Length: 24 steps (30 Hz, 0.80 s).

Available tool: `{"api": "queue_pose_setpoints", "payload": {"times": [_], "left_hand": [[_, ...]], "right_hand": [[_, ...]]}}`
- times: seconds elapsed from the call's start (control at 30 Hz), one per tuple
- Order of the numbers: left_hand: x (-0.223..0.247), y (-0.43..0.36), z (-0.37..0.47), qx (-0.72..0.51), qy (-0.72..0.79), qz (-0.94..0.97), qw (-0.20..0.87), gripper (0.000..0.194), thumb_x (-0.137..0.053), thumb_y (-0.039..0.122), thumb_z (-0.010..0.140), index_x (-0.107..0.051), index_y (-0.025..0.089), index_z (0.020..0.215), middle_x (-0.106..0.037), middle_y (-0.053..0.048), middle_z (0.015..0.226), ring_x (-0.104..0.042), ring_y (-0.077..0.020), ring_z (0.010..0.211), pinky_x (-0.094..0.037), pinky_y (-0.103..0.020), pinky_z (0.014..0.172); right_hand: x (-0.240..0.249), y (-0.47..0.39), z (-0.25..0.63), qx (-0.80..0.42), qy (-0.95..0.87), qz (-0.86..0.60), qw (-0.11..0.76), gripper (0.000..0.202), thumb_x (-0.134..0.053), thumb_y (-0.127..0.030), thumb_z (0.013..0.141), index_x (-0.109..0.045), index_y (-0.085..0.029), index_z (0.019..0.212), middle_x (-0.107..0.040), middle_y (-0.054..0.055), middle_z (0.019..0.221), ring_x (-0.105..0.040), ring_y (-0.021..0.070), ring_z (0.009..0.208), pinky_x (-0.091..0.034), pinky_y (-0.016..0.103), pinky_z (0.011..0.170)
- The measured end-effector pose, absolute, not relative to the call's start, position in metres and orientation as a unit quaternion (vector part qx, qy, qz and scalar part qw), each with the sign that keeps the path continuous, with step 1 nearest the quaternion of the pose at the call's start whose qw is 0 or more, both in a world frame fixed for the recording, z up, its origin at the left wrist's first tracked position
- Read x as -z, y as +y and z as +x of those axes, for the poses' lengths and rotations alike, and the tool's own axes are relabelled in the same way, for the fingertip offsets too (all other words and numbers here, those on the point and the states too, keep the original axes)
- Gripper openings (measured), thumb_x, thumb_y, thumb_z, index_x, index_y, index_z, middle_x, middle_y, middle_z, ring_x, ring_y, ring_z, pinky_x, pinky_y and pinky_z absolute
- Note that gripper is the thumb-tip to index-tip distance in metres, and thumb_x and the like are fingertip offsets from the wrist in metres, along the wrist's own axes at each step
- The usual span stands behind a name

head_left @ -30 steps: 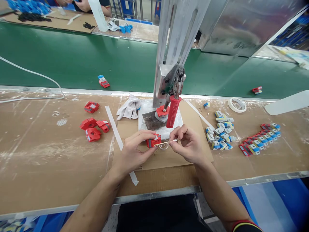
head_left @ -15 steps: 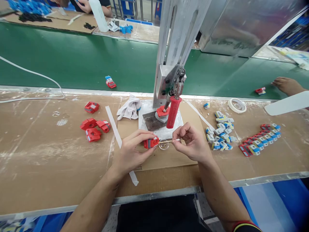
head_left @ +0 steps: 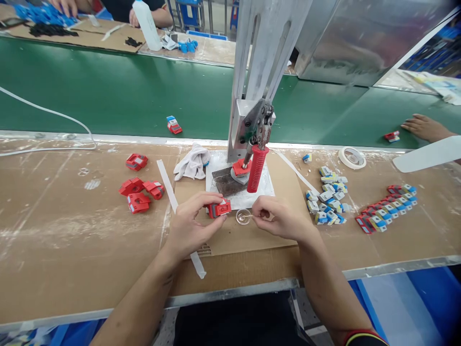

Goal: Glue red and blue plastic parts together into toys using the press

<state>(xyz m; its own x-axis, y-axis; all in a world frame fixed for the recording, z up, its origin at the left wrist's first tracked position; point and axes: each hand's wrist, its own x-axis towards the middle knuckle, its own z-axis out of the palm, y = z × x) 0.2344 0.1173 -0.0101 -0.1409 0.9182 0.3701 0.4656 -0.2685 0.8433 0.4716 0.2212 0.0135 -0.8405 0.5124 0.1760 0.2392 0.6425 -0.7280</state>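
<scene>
Red part lying crosswise in the left hand, thin stick angled into a clear dish.
The left hand (head_left: 190,220) pinches the red part (head_left: 221,208) between thumb and fingers at its left end, above the cardboard (head_left: 248,239) on the bench (head_left: 86,259), just left of the clear dish (head_left: 243,222); its long axis runs nearly left to right, the free end pointing toward the right hand (head_left: 280,217) and slightly away from the person (which end is its front, I cannot tell). The right hand, fingers curled, pinches the thin stick (head_left: 249,216), whose long axis also runs roughly sideways, its far end pointing left over the dish. Beyond them, the red lever handle (head_left: 258,170) stands nearly upright, leaning slightly.
</scene>
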Motion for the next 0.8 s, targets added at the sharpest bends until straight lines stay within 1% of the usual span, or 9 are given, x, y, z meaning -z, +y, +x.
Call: {"api": "queue_pose_setpoints", "payload": {"times": [0.13, 0.17, 0.23, 0.3, 0.33, 0.47, 0.53, 0.67, 0.8], "left_hand": [[0.018, 0.117, 0.230, -0.508, 0.578, 0.587, 0.253, 0.021, -0.074, 0.020, 0.085, -0.070, 0.022, 0.106, -0.073, -0.006, 0.111, -0.071, -0.0225, 0.104, -0.058, -0.036, 0.095], [0.020, 0.117, 0.229, -0.513, 0.578, 0.579, 0.259, 0.022, -0.075, 0.021, 0.085, -0.070, 0.023, 0.106, -0.073, -0.006, 0.111, -0.071, -0.0222, 0.104, -0.058, -0.036, 0.095], [0.023, 0.117, 0.227, -0.530, 0.576, 0.559, 0.272, 0.025, -0.077, 0.023, 0.084, -0.070, 0.023, 0.107, -0.073, -0.005, 0.111, -0.071, -0.0216, 0.104, -0.058, -0.034, 0.095], [0.024, 0.118, 0.225, -0.552, 0.571, 0.536, 0.288, 0.026, -0.079, 0.024, 0.083, -0.071, 0.024, 0.108, -0.074, -0.004, 0.110, -0.072, -0.0212, 0.102, -0.059, -0.033, 0.095], [0.022, 0.118, 0.225, -0.563, 0.565, 0.523, 0.300, 0.026, -0.079, 0.025, 0.083, -0.071, 0.024, 0.108, -0.075, -0.004, 0.108, -0.072, -0.0210, 0.100, -0.060, -0.033, 0.093], [0.013, 0.116, 0.227, -0.586, 0.545, 0.494, 0.340, 0.024, -0.080, 0.030, 0.083, -0.073, 0.024, 0.104, -0.078, -0.004, 0.099, -0.075, -0.0220, 0.089, -0.064, -0.034, 0.086], [0.008, 0.116, 0.230, -0.589, 0.540, 0.495, 0.342, 0.023, -0.081, 0.031, 0.082, -0.073, 0.024, 0.103, -0.078, -0.004, 0.098, -0.076, -0.0223, 0.089, -0.065, -0.034, 0.084], [0.007, 0.118, 0.234, -0.600, 0.516, 0.484, 0.374, 0.023, -0.079, 0.032, 0.085, -0.073, 0.023, 0.104, -0.079, -0.004, 0.095, -0.077, -0.0201, 0.083, -0.066, -0.030, 0.076], [0.005, 0.120, 0.237, -0.606, 0.494, 0.478, 0.400, 0.027, -0.078, 0.034, 0.086, -0.072, 0.021, 0.108, -0.079, -0.006, 0.095, -0.077, -0.0190, 0.077, -0.065, -0.027, 0.066]], "right_hand": [[-0.018, 0.225, 0.472, -0.373, -0.906, -0.155, 0.124, 0.006, -0.066, -0.015, 0.091, -0.062, -0.019, 0.094, -0.067, 0.004, 0.092, -0.061, 0.0163, 0.083, -0.049, 0.027, 0.073], [-0.021, 0.229, 0.480, -0.393, -0.897, -0.154, 0.131, 0.013, -0.072, -0.021, 0.090, -0.063, -0.020, 0.100, -0.068, 0.006, 0.099, -0.062, 0.0170, 0.086, -0.050, 0.028, 0.074], [-0.030, 0.239, 0.505, -0.393, -0.866, -0.219, 0.218, 0.024, -0.075, -0.032, 0.088, -0.064, -0.020, 0.106, -0.068, 0.007, 0.104, -0.063, 0.0175, 0.087, -0.052, 0.028, 0.074], [-0.039, 0.250, 0.537, -0.301, -0.812, -0.377, 0.327, 0.021, -0.069, -0.036, 0.091, -0.064, -0.021, 0.104, -0.068, 0.006, 0.098, -0.063, 0.0181, 0.082, -0.050, 0.030, 0.073], [-0.043, 0.255, 0.552, -0.235, -0.786, -0.463, 0.335, 0.019, -0.066, -0.036, 0.092, -0.064, -0.020, 0.101, -0.069, 0.006, 0.095, -0.063, 0.0189, 0.081, -0.049, 0.031, 0.073], [-0.042, 0.270, 0.579, -0.097, -0.751, -0.650, 0.057, 0.019, -0.067, -0.038, 0.088, -0.068, -0.021, 0.095, -0.073, 0.007, 0.095, -0.066, 0.0251, 0.088, -0.045, 0.034, 0.073], [-0.035, 0.276, 0.576, -0.092, -0.746, -0.660, -0.016, 0.015, -0.069, -0.033, 0.085, -0.070, -0.020, 0.093, -0.075, 0.009, 0.096, -0.067, 0.0276, 0.093, -0.045, 0.033, 0.072], [-0.024, 0.278, 0.570, -0.098, -0.747, -0.657, 0.000, 0.020, -0.070, -0.014, 0.076, -0.070, -0.018, 0.096, -0.075, 0.010, 0.094, -0.068, 0.0274, 0.093, -0.047, 0.032, 0.074], [-0.024, 0.255, 0.567, -0.118, -0.761, -0.629, 0.106, 0.035, -0.061, -0.020, 0.089, -0.059, -0.018, 0.123, -0.073, 0.011, 0.108, -0.068, 0.0248, 0.098, -0.052, 0.034, 0.081]]}}
